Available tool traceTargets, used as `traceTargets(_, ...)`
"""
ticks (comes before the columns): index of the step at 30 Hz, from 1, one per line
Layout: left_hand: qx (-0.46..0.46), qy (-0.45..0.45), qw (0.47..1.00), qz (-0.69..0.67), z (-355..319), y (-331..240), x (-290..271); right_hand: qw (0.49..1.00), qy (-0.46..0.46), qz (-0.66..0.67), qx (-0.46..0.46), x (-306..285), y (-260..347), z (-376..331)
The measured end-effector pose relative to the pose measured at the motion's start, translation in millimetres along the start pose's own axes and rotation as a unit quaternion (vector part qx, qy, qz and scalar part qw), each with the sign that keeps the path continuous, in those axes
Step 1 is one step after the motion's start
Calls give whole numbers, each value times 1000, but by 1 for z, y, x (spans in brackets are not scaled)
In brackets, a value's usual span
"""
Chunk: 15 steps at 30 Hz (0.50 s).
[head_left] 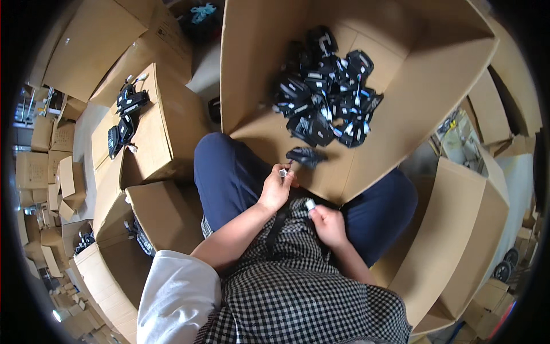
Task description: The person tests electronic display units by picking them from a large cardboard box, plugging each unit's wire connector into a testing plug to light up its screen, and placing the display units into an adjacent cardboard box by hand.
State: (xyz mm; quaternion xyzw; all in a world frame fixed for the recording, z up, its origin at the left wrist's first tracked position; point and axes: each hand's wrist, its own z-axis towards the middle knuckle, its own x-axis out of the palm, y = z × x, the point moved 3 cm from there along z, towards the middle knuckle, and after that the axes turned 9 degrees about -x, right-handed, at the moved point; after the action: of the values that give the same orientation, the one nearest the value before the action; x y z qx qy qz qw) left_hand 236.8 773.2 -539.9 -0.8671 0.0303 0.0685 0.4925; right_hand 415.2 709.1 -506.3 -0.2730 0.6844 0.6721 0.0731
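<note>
Black plastic part (305, 156) dangles just past my left hand (277, 188), which pinches its small pale connector (283, 172) so it hangs over the open cardboard box (401, 114). My right hand (329, 225), near my lap, grips a small white piece (310, 204).

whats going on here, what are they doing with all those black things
A seated person in a checked apron is working over a large open cardboard box propped against their knees. The left hand pinches a small pale piece joined to a black part at the box's near edge. The right hand grips another small white piece against the apron. A pile of black parts lies inside the box, and a few more black parts sit on a closed carton to the left.
</note>
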Motion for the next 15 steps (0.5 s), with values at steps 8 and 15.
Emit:
traceTargets(8, 360, 13, 823, 440, -24, -53, 15, 994, -80, 73, 31, -31, 6, 17)
traceTargets(15, 233, 119, 870, 417, -3, -17, 27, 985, -15, 155, 78, -12, -17, 19)
